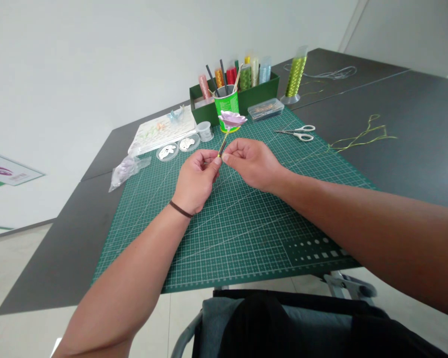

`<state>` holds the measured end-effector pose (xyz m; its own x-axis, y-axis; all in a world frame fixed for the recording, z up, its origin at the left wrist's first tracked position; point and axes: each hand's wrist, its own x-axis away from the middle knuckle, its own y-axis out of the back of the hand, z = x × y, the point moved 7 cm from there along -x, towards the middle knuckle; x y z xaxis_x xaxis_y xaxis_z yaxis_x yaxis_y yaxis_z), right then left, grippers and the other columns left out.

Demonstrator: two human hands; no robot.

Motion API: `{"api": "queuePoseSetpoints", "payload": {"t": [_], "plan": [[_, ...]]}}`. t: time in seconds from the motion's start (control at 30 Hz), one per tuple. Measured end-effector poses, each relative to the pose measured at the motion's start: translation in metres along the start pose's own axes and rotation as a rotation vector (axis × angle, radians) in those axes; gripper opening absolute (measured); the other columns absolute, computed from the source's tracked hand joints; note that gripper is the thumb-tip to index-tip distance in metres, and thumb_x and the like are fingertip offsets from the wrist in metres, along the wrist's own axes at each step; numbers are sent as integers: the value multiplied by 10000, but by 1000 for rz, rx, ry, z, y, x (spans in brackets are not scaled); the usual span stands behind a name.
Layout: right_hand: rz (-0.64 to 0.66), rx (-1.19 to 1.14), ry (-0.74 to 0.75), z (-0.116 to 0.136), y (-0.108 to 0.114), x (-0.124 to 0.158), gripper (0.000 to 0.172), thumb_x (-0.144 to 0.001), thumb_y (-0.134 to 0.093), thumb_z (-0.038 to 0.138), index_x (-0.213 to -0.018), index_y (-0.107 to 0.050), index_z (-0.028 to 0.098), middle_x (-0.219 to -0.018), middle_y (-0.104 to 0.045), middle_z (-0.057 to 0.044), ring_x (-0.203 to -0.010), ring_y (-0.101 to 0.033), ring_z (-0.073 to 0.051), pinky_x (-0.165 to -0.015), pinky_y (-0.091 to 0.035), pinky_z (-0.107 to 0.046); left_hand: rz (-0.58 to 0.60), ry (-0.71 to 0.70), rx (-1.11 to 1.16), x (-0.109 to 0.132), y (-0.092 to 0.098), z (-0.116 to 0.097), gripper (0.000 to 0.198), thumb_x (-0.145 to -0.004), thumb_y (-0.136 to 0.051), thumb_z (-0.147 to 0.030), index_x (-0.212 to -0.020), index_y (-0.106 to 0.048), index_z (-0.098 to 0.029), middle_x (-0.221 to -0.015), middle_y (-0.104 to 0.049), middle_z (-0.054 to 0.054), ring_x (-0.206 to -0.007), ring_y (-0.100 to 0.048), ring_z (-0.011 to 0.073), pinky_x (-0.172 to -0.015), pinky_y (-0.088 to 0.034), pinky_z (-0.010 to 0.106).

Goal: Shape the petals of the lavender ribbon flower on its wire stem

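Grey worktop (74, 238) under a large green cutting mat (239, 233). Beyond the mat at twelve o'clock, a green box (256, 94) with thread spools, and a green cup (224, 107). At two o'clock, scissors (296, 132). Above the mat's middle, left hand (196, 181) and right hand (252, 164), both pinching the dark stem (223, 145) of a lilac flower (232, 119), held upright, head at twelve o'clock, in front of the cup.

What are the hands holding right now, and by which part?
The left hand and right hand together pinch a lilac flower between their fingertips, low on its stem, well below the bloom.
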<state>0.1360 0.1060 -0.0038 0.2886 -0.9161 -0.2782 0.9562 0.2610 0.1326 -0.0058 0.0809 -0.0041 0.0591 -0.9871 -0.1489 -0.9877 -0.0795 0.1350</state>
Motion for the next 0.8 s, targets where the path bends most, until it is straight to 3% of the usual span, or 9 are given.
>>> {"api": "queuePoseSetpoints", "payload": {"t": [0.17,0.3,0.8], "plan": [[-16,-1,3,-2,1,0,171,-915,-737,218,-819,-596,213,-634,-532,50,-553,-381,-103,-513,-290,-268,15,-3,-26,1,-1,1,72,-945,-743,-207,-890,-705,-185,-688,-592,-29,-594,-497,91,-548,-400,211],[-21,-17,6,-3,1,-1,181,-908,-756,232,-814,-602,215,-649,-566,36,-570,-412,-108,-511,-300,-264,37,7,-14,1,-1,2,186,-998,-646,-234,-834,-721,-190,-688,-586,-14,-611,-494,100,-574,-414,220],[-8,-8,8,0,0,0,184,-921,-698,197,-785,-576,218,-605,-514,55,-542,-383,-103,-498,-289,-266,-54,12,-136,2,5,-2,59,-929,-773,-225,-940,-744,-175,-733,-676,-7,-595,-547,90,-538,-451,202]]}}
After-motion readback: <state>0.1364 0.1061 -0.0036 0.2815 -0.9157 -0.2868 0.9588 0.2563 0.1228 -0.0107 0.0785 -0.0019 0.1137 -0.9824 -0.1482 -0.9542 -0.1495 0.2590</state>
